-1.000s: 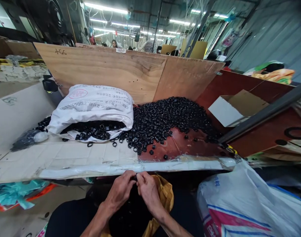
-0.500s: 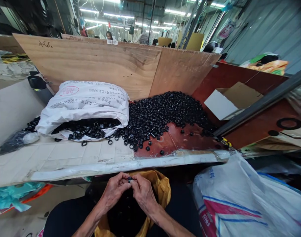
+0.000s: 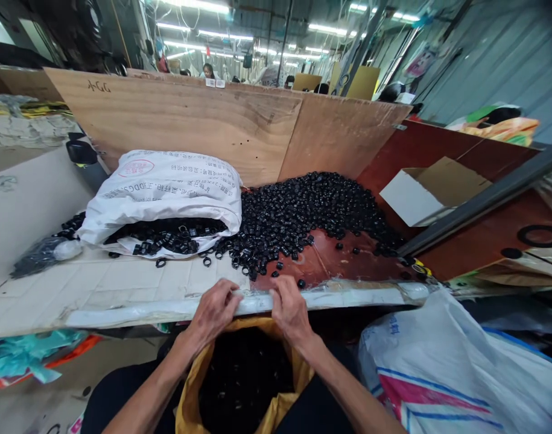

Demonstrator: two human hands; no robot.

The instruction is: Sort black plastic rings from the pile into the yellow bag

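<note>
My left hand is over the table's front edge, its fingers curled; whether it holds anything is hidden. A short way to its right, my right hand has bent fingers near the same edge, their contents hidden too. Below and between them stands an open yellow sack with small black pieces inside. Beyond my hands lies a big heap of small black rings. Left of the heap, a white sack lies on its side, its mouth open and full of black rings.
A wooden board stands behind the heap. An open carton rests at the right beside a slanted metal bar. A large white bag is at the lower right. A person is visible far back.
My hands have moved apart and forward, from above the yellow sack to the table edge. The small dark piece that was between my fingertips is no longer visible.
</note>
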